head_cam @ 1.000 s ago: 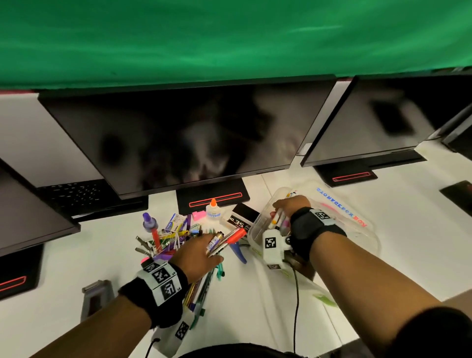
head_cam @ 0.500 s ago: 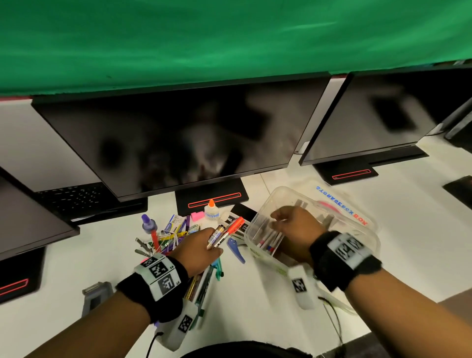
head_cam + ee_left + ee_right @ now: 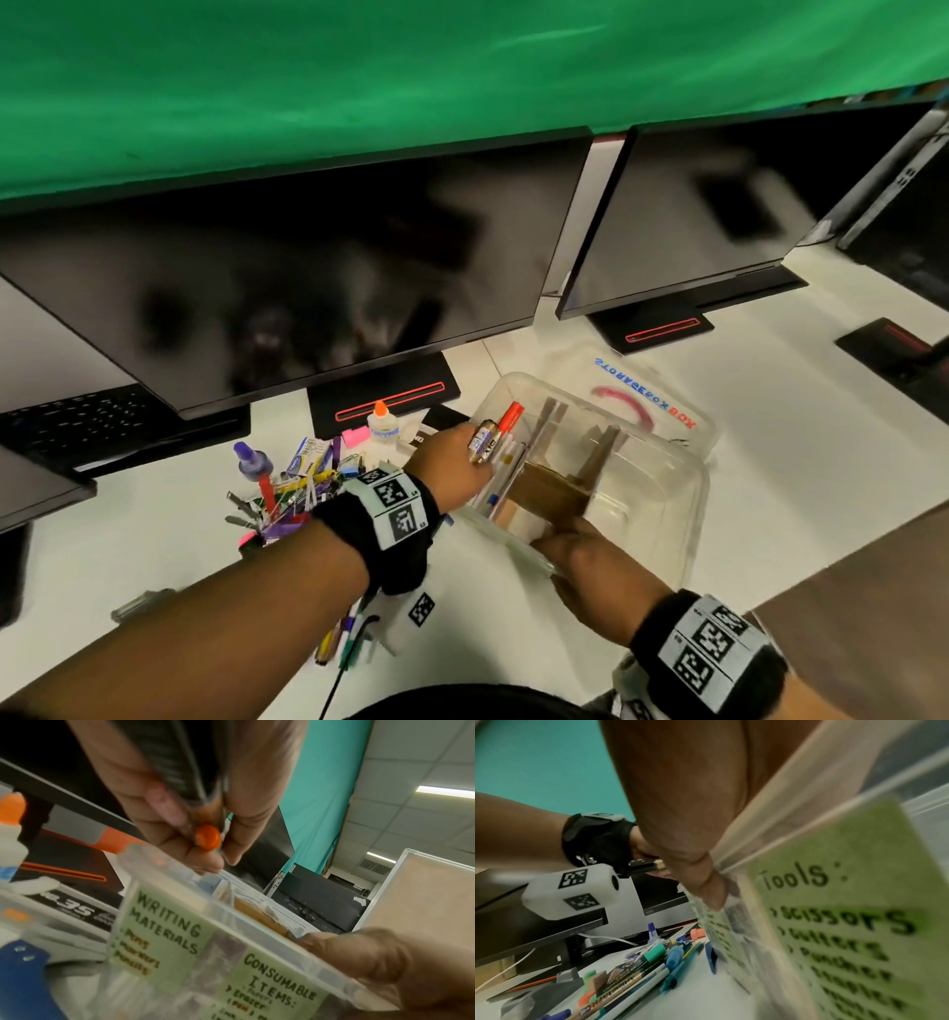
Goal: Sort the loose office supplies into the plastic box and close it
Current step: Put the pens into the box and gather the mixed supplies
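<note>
The clear plastic box (image 3: 667,493) stands open on the white desk, its lid (image 3: 647,390) lying back behind it. Cardboard dividers split the box, and several pens lie in its left compartment (image 3: 506,488). My left hand (image 3: 462,457) grips a bunch of markers (image 3: 498,431), one of them red-capped, over that left compartment. In the left wrist view the fingers curl round the markers (image 3: 207,839) just above the "Writing Materials" label (image 3: 167,933). My right hand (image 3: 575,552) grips the box's near rim, its thumb (image 3: 359,953) over the edge beside the "Tools" label (image 3: 834,902).
A pile of loose supplies (image 3: 292,488) lies left of the box, with a purple bottle (image 3: 251,460), a glue bottle (image 3: 382,426) and a pink eraser (image 3: 355,436). More pens (image 3: 641,973) lie under my left forearm. Monitors (image 3: 287,288) line the back of the desk.
My left hand has carried the markers right, from the pile to above the box. My right hand has drawn back from inside the box to its near rim.
</note>
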Available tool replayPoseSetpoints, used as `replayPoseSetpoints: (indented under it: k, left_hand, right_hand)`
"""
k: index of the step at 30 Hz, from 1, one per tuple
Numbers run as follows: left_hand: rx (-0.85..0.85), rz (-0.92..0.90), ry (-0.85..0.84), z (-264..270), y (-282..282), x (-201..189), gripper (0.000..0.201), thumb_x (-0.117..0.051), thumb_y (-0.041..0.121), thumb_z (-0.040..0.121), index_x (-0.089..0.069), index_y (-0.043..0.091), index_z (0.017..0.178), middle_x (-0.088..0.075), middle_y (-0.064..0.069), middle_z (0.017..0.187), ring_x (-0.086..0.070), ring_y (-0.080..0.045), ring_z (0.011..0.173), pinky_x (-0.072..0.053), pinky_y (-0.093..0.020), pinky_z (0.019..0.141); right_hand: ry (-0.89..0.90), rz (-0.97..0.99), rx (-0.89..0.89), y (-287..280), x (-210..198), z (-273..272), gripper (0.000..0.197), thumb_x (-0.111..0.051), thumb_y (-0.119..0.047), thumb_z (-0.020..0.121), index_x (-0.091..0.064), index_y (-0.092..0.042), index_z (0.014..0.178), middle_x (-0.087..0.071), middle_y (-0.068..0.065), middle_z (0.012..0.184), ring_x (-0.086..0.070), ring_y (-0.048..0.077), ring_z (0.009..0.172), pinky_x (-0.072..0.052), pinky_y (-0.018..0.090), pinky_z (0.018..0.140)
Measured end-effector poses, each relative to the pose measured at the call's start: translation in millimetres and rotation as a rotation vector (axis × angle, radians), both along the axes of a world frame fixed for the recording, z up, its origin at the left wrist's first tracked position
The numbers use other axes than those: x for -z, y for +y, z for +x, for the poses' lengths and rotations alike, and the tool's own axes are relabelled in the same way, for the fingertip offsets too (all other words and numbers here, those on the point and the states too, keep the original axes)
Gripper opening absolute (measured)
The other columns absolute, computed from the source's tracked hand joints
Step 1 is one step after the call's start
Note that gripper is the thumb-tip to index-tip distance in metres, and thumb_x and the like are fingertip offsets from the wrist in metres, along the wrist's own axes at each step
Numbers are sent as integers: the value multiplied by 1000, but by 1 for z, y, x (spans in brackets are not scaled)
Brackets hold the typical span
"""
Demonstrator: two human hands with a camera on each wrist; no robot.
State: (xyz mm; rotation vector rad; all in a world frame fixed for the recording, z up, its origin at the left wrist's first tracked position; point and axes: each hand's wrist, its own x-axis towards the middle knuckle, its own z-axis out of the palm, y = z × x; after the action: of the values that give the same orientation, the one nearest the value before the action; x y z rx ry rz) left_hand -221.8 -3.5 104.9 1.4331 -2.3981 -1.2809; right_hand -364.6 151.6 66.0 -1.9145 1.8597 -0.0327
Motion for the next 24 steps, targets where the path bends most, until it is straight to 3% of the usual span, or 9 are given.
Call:
replayPoseSetpoints:
  k: [3, 8, 12, 14, 17, 20, 22, 24]
  left_hand:
    - [-10, -27, -16, -9, 2, 12, 41, -58, 19, 87, -48, 16, 127, -64, -10, 113, -63, -27, 98, -49, -30, 82]
    - [-18, -66, -32, -20, -3, 24, 64, -57, 19, 90, -25, 14, 146, -49, -9, 139, -52, -27, 122, -42, -34, 103]
    - [-32, -10, 40, -22, -7, 28, 63, -50, 18, 94, -18, 18, 149, -39, -11, 147, -42, -25, 134, -37, -35, 110]
    - [-44, 35, 116, -16, -8, 27, 57, -47, 14, 96, -23, 21, 147, -38, -9, 149, -40, -22, 136, -35, -35, 113]
    - [-75, 20, 290, 6, -10, 21, 45, -44, 3, 95, -43, 19, 137, -52, -3, 136, -51, -12, 123, -40, -25, 104]
    - [-157, -91, 302, 41, -19, 18, 31, -47, 3, 94, -60, 18, 118, -60, 8, 111, -56, -4, 99, -45, -16, 87]
    - [-210, -97, 241, 72, -25, 24, 25, -49, 6, 93, -63, 17, 111, -62, 8, 101, -57, -6, 92, -43, -10, 76]
    - [-212, -65, 117, 103, -28, 34, 21, -49, 8, 93, -63, 16, 106, -64, 2, 100, -58, -11, 90, -45, -15, 74]
  right_hand:
    - [-18, -25, -16, 1, 5, -1, 44, -44, -7, 85, -57, -23, 124, -63, 0, 119, -45, 18, 117, -41, 27, 97]
    - [8, -36, -71, -5, 12, -14, 47, -43, -8, 81, -59, -25, 122, -65, -2, 117, -47, 18, 117, -44, 30, 96]
    - [-15, -42, -96, -9, 9, -18, 49, -45, -8, 81, -60, -27, 123, -64, -3, 119, -47, 15, 120, -43, 26, 99]
    - [-37, -40, -89, -12, 3, -21, 48, -46, -6, 82, -60, -28, 123, -62, -4, 122, -47, 13, 121, -40, 20, 102]
    - [-67, -57, -81, -16, -2, -25, 49, -47, -2, 81, -62, -27, 121, -61, -2, 124, -46, 12, 123, -35, 16, 102]
    - [-34, -35, -96, -18, -3, -23, 43, -49, -7, 83, -63, -26, 119, -64, -3, 120, -49, 15, 120, -41, 22, 100]
    - [55, -22, -102, -20, -7, -19, 35, -52, -22, 83, -62, -27, 117, -65, -4, 116, -54, 18, 114, -46, 28, 95]
    - [125, -84, -57, -25, -18, -8, 35, -50, -43, 78, -65, -27, 106, -69, -4, 102, -62, 19, 98, -50, 30, 82]
